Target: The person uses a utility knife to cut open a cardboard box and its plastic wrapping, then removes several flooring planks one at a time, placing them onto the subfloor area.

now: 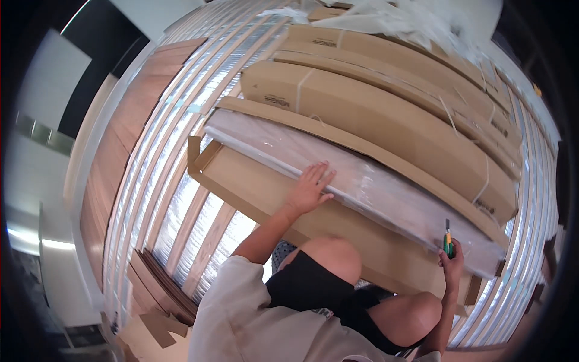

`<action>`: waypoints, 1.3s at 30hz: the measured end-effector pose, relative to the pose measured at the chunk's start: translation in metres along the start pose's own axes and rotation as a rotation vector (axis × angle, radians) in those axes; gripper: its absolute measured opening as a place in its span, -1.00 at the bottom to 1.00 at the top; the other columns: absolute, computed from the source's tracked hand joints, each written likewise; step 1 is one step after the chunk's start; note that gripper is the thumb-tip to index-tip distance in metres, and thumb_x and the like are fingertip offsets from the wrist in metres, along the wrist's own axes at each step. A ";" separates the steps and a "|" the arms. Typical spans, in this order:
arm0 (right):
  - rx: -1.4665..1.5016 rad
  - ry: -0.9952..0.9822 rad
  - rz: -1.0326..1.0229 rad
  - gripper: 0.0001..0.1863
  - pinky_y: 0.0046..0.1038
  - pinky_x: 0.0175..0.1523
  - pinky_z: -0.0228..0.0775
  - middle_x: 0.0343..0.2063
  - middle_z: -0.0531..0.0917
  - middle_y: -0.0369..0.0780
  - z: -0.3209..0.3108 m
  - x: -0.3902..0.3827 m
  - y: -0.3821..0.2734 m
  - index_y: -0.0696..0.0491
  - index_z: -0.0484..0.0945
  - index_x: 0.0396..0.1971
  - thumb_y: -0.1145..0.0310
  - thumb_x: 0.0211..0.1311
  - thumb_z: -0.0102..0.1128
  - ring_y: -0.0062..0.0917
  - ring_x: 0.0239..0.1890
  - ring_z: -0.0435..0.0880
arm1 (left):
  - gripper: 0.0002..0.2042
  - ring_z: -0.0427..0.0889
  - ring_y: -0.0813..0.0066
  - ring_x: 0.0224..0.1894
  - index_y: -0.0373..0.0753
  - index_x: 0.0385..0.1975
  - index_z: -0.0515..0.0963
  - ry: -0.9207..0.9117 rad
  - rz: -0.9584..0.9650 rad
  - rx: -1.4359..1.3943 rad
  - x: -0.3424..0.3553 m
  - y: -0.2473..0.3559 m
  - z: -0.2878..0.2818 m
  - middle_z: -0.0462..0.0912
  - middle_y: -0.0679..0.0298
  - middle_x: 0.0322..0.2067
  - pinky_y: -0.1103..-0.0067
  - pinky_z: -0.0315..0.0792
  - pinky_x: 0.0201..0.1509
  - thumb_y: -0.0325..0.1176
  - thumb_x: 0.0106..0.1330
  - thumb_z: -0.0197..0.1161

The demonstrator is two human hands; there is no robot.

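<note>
In front of my knees lies a long cardboard box [265, 190] with its flap folded out toward me. Inside it rests a long bundle of pinkish boards in clear plastic wrap [374, 175]. My left hand [310, 188] lies flat with spread fingers on the wrap, at the bundle's near edge. At the right end, my right hand [451, 256] is closed around a green and yellow utility knife [448, 241]. Its dark blade points away from me, over the wrapped bundle.
Beyond the opened box, several closed cardboard boxes [362, 108] lie side by side with white straps. Crumpled clear plastic [416, 24] covers the far ones. Wooden battens over silver foil [181, 241] form the floor. Laid brown planks [129, 133] are at left, and loose planks [160, 283] lie lower left.
</note>
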State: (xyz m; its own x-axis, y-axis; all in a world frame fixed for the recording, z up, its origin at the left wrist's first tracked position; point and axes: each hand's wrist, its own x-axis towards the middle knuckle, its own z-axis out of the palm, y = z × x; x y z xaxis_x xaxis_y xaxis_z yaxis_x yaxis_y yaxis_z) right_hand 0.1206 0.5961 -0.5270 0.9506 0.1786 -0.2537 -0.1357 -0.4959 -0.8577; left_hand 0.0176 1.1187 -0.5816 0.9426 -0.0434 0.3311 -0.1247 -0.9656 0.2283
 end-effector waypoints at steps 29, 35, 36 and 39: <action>-0.674 -0.604 -0.973 -0.60 -0.08 -0.06 0.45 -0.21 0.65 0.03 0.679 0.135 -0.409 -0.09 0.46 0.11 0.31 0.24 0.06 -0.02 -0.14 0.63 | -0.52 0.37 0.17 0.23 -0.27 0.13 0.44 0.672 -0.257 0.071 -0.090 -0.231 0.035 0.43 0.12 0.12 0.20 0.21 0.40 -0.15 0.26 0.20; -0.842 -0.611 -0.977 -0.60 -0.12 -0.05 0.47 -0.18 0.68 -0.04 0.735 0.178 -0.435 -0.17 0.53 0.08 0.34 0.23 0.01 -0.14 -0.09 0.65 | -0.63 0.49 0.43 -0.11 -0.17 0.09 0.41 0.773 -0.242 -0.083 -0.059 -0.234 0.063 0.49 0.28 -0.05 0.39 0.46 -0.03 -0.14 0.37 0.09; -0.847 -0.645 -1.002 -0.61 -0.12 -0.06 0.47 -0.20 0.69 -0.05 0.740 0.174 -0.429 -0.17 0.54 0.06 0.34 0.22 0.02 -0.14 -0.10 0.66 | -0.65 0.48 0.49 -0.19 -0.14 0.08 0.41 0.805 -0.328 -0.344 -0.072 -0.238 0.091 0.49 0.32 -0.09 0.44 0.47 -0.15 -0.13 0.39 0.08; -0.965 -0.643 -1.010 -0.64 -0.11 -0.10 0.48 -0.23 0.69 -0.07 0.721 0.196 -0.387 -0.17 0.56 0.01 0.35 0.19 0.05 -0.14 -0.14 0.67 | -0.68 0.45 0.50 -0.26 -0.12 0.08 0.40 0.831 -0.533 -1.220 -0.089 -0.230 0.161 0.49 0.32 -0.12 0.45 0.43 -0.26 -0.12 0.44 0.01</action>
State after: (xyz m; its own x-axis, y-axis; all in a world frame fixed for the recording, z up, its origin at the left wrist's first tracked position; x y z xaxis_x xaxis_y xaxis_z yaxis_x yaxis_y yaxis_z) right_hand 0.1580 1.4355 -0.5676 0.2201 0.9675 -0.1241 0.9388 -0.2447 -0.2426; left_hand 0.0118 1.3031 -0.8109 0.5817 0.7667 0.2717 -0.3986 -0.0226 0.9169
